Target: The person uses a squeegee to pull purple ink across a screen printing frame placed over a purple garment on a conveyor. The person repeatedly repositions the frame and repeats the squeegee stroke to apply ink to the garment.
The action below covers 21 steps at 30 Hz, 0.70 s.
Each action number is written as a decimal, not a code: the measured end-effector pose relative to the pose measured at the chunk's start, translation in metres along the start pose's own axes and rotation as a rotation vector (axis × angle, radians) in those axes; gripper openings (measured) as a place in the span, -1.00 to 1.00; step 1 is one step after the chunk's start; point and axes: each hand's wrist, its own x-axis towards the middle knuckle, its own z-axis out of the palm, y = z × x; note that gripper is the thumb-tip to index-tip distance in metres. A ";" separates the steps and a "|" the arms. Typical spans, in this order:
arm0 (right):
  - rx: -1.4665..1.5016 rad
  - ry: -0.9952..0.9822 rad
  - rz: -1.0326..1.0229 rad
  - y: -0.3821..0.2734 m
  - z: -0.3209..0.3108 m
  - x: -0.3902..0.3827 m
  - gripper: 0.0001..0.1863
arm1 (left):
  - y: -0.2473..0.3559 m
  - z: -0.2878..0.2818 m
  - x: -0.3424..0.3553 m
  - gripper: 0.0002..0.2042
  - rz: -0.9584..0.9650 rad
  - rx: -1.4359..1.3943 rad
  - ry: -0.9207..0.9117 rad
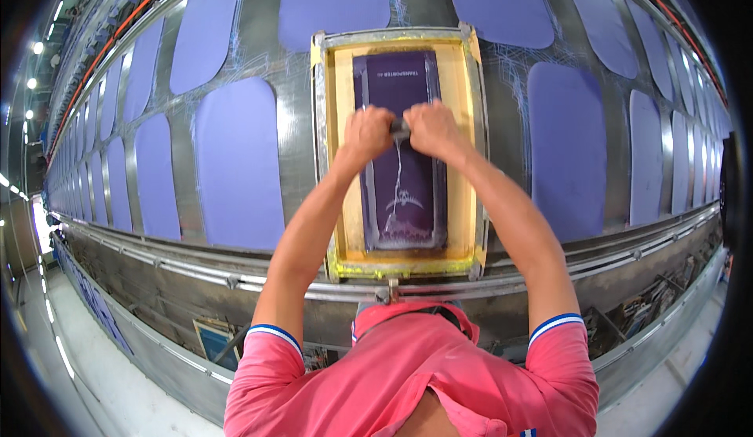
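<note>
My left hand and my right hand are closed side by side on a dark squeegee; only a short piece of it shows between them. They are over the middle of a screen-printing frame with worn, yellow-stained edges. Inside it, yellow borders surround a dark purple printing area bearing pale lettering at the far end and a small emblem nearer me. A thin white streak of ink runs from the squeegee toward me, ending in a whitish smear. The squeegee's blade is hidden by my hands.
Flat purple panels with rounded corners, such as one on the left and one on the right, lie in rows on a long dark table. A metal rail runs along its near edge, touching the frame's near end.
</note>
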 end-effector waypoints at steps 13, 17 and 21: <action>-0.056 0.057 0.068 0.085 -0.033 0.157 -0.83 | -0.050 -0.031 0.170 -0.73 0.048 0.121 0.106; -0.045 0.170 -0.057 0.052 -0.012 0.089 -0.88 | -0.030 -0.011 0.099 -0.76 0.037 0.070 0.085; 0.043 0.068 -0.084 0.002 0.011 -0.012 -0.89 | 0.000 0.015 -0.014 -0.83 0.030 -0.046 0.030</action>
